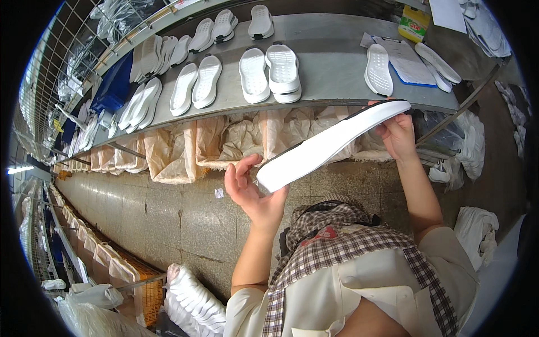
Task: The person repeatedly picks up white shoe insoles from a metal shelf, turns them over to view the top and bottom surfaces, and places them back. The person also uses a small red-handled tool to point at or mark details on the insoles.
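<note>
A white shoe sole (331,146) with a black strip along its far edge is held up in front of me, slanting from lower left to upper right. My left hand (255,196) supports its near-left end, thumb at the lower edge and fingers curled round the other side. At the opposite end my right hand (398,137) grips the sole, and part of its fingers is hidden behind it. Beyond the sole, a single white sole (378,70) lies on the grey table (331,62). A pair of white soles (254,76) lies further left there.
A clipboard with papers (401,59) and a yellow container (414,23) sit at the table's right. More soles (206,81) and a blue bin (114,90) are to the left. Cloth-lined bins (171,151) stand under the table; a bundle of white soles (193,297) is behind me on the left.
</note>
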